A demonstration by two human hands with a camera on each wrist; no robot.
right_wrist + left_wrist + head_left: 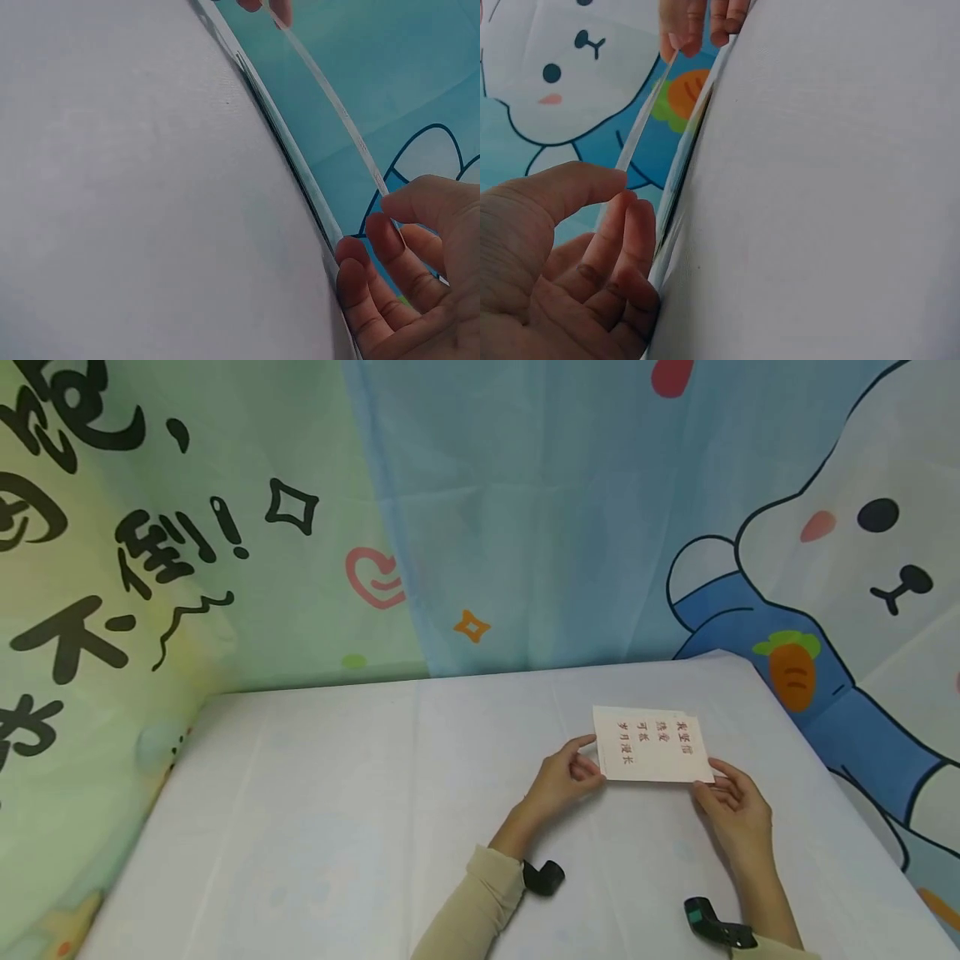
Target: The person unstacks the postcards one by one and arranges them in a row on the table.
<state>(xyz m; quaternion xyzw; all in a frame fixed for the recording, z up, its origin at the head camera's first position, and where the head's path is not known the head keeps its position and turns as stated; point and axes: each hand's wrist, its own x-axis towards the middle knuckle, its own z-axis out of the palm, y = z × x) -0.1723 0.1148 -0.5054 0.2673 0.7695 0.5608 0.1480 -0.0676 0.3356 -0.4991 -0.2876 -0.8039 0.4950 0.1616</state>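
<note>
Card [651,745] pinched by both hands, L [564,778] & R [737,810], over table [337,827].

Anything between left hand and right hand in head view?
Only the card: the left hand pinches its left edge, the right hand its right corner. The head view shows this.

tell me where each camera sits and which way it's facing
Head: worn on the head, looking forward and down at the white table; both forearms show, left hand and right hand pinching a paper card.
Left wrist: low beside the left hand, looking along the card's edge to the far fingers.
Right wrist: the same from the right hand.
Both wrist views share the card edge-on.
</note>
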